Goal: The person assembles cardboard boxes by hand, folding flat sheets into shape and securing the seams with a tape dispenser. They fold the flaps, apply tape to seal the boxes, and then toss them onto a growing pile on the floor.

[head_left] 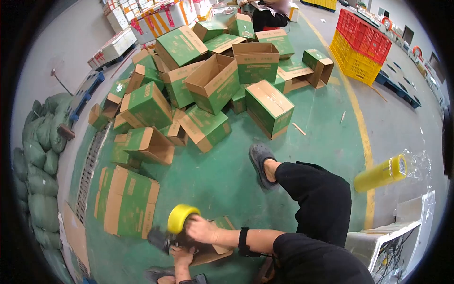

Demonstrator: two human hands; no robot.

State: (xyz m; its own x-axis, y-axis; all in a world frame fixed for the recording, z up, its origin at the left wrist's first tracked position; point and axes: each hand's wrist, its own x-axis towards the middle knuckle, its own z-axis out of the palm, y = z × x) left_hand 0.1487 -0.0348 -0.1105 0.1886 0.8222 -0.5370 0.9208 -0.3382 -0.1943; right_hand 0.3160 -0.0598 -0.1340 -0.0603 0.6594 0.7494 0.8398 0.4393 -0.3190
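Note:
My right hand (202, 230) is closed on a tape dispenser that carries a yellow roll of packing tape (178, 218). The dark end of the dispenser (160, 240) is blurred by motion and points left. Just below, my left hand (182, 257) has its fingers curled at the edge of a small green and brown cardboard box (215, 255), close under the dispenser. My right forearm and the dispenser hide much of that box. Left of both hands, a flattened-looking green and brown carton (132, 201) lies on the floor.
A heap of open and closed green cartons (213, 80) covers the floor ahead. Stuffed green sacks (45, 189) line the left wall. To the right are a yellow tape roll stack (379, 174), a white foam box (385, 236) and red and yellow crates (360, 45). A person (269, 19) sits beyond.

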